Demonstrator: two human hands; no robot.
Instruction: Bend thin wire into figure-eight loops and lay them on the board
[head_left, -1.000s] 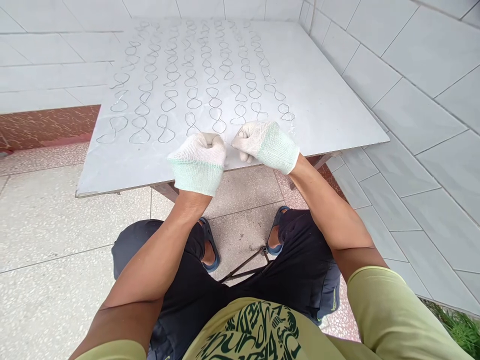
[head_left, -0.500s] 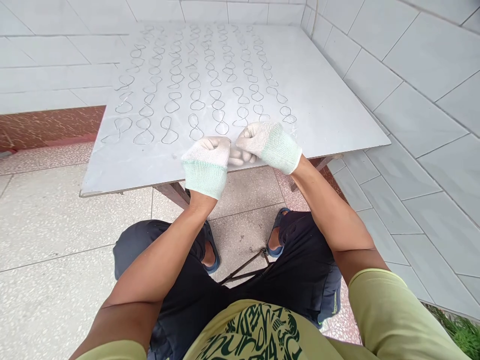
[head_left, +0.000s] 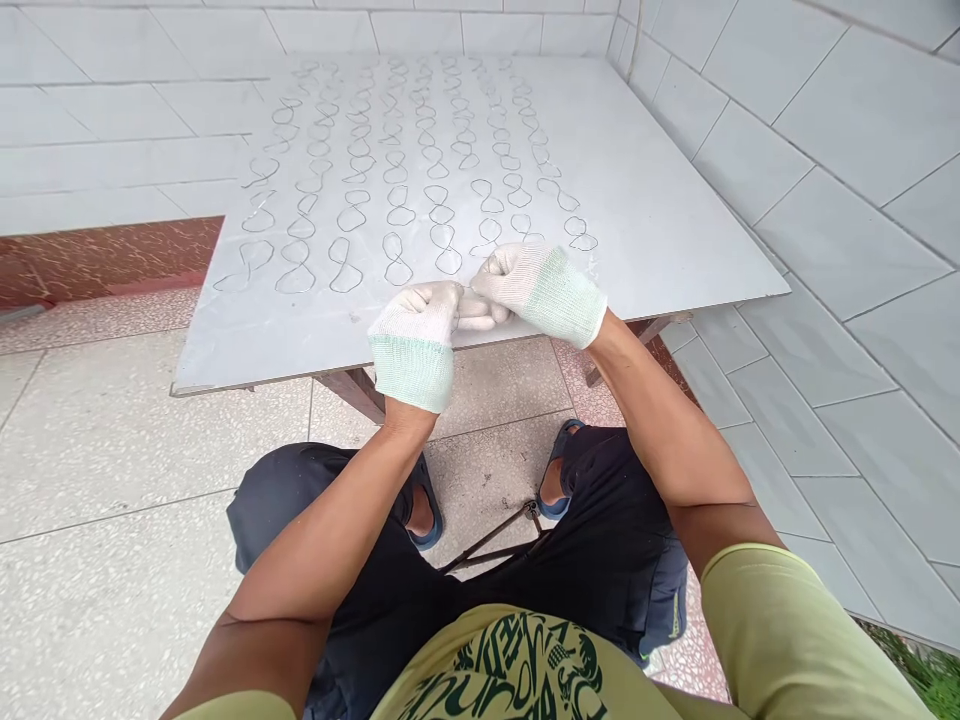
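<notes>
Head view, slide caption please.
Hands in white-and-green knit gloves, close together at a flat grey board bearing thin dark figure-eight loops.

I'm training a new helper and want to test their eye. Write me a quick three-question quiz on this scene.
1. True or false: the left hand and right hand are held close together.

2. Multiple choice: what shape do most of the thin loops laid out on the white tabletop form?
a) squares
b) figure eights
c) stars

3. Fill in the blank: the gloves have cuffs coloured pale ____.

Key: 1. true; 2. b; 3. green
</notes>
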